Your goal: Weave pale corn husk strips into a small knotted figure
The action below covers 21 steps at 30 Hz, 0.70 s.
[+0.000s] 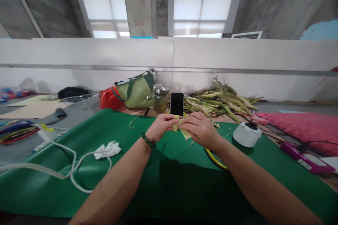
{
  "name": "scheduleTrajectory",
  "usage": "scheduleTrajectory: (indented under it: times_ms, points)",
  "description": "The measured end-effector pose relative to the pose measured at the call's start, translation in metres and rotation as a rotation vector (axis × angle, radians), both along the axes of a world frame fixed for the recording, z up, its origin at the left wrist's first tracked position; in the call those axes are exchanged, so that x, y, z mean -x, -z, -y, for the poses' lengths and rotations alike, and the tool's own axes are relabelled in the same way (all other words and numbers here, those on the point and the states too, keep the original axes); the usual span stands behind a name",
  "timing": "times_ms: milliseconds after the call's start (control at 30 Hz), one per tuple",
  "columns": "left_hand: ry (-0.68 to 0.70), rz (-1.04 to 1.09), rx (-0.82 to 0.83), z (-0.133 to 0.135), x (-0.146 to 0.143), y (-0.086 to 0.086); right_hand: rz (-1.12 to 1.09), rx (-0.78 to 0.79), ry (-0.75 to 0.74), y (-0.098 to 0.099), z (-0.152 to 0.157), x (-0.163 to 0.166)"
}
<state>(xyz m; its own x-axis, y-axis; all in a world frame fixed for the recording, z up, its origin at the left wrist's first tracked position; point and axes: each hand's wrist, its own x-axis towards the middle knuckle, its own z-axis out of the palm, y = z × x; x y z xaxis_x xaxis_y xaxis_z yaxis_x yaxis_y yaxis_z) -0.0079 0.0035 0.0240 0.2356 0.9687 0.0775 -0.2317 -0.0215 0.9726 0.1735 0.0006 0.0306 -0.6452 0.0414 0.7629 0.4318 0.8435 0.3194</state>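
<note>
Both hands meet over the green mat [126, 182], a little in front of the upright black phone [177, 103]. Between my fingers is a pale yellow-green strip [185, 133], thin and bent, its material too small to tell. My left hand [161, 126], with a green bead bracelet on its wrist, pinches the strip's left part. On the other side my right hand [202, 128] is closed on the strip near its middle, the fingertips bunched together. One end of the strip hangs below the right fingers. A yellow ring-shaped thing [215, 160] lies partly hidden under my right forearm.
A glass mug [160, 100] stands beside a green bag [136, 91]. Long dried stalks [224, 98] are heaped behind my right hand. To the right are a white roll [246, 134] and a purple device [306, 158]. Crumpled tissue [108, 149] and a white cable [56, 172] lie left.
</note>
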Motion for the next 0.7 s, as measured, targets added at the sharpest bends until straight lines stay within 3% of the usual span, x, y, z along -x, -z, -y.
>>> scheduleTrajectory:
  times_ms: [200, 433, 700]
  points:
    - [0.052, -0.036, -0.094, 0.003, -0.002, 0.001, 0.009, 0.100, -0.061, -0.002, -0.001, -0.002]
    - [0.052, -0.297, -0.411, 0.006, -0.007, -0.002, -0.046, 0.446, -0.061, 0.001, -0.006, -0.004]
    - [0.076, -0.369, -0.449, 0.002, -0.012, 0.008, -0.143, 0.489, 0.013, 0.006, -0.007, -0.001]
